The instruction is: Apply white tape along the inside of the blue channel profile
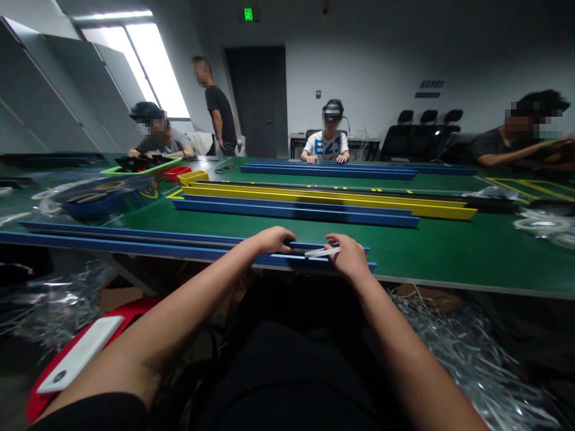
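A long blue rail (135, 240) lies along the near edge of the green table (449, 248). My left hand (275, 238) rests on the rail's right part with its fingers curled over it. My right hand (349, 256) sits just to the right, fingers closed on a small white strip (320, 252) that lies flat on the rail and points toward my left hand. Both forearms reach up from the bottom of the view over my dark lap.
More blue and yellow rails (327, 203) lie across the table's middle. Coloured bins (193, 176) stand at the far left. A red and white object (76, 359) sits by my left knee. Silvery scrap (467, 353) is piled under the table. Several people sit or stand at the far side.
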